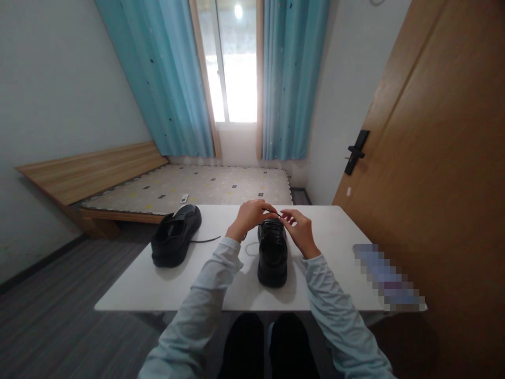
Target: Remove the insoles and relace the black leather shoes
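A black lace-up shoe [272, 258] stands upright on the white table, its heel toward me. Over its far end, my left hand [254, 215] pinches a dark shoelace [272, 211] between thumb and fingers. My right hand [298, 227] meets it from the other side, thumb and fingertips closed at the same lace. A thin loop shows on the table just left of the shoe. The second black shoe [173, 239] rests at the table's left side, with one loose lace [205, 240] trailing to the right. My hands do not touch that shoe.
The white table [327, 295] spans the space before me. On its right edge lies a flat, pixelated bluish item [389, 276]. Behind are a bed [221, 184] with a small white remote-like object [184, 198], blue curtains [290, 79], and a wooden door [442, 158] at the right.
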Demonstrator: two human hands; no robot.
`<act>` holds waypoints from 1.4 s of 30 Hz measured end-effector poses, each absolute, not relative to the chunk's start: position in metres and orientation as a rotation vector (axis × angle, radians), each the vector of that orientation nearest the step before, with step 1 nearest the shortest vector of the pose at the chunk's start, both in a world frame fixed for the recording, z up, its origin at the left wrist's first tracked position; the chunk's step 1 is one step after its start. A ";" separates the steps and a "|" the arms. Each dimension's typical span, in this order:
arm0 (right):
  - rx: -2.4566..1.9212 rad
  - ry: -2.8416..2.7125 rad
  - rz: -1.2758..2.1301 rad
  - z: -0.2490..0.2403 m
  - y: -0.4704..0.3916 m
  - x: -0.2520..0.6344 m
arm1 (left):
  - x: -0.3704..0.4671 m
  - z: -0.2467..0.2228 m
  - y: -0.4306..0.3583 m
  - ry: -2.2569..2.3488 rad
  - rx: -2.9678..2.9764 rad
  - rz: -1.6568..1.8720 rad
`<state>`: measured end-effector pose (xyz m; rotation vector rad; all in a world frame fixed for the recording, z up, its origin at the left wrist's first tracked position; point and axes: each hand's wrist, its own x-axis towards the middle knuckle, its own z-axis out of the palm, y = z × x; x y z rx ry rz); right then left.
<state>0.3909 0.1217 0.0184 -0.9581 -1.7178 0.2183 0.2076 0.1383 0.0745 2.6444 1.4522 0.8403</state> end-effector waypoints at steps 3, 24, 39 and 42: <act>-1.002 -1.677 0.303 0.019 0.121 0.385 | 0.208 0.072 0.139 1.492 2.659 0.813; -1.368 -1.475 1.132 0.017 0.124 0.391 | 0.182 0.019 0.164 1.058 1.866 0.963; -1.212 -1.484 1.160 0.006 0.131 0.402 | 0.181 0.010 0.154 1.062 1.862 0.962; -1.199 -1.441 1.149 0.002 0.134 0.406 | 0.179 0.008 0.154 0.983 1.774 0.948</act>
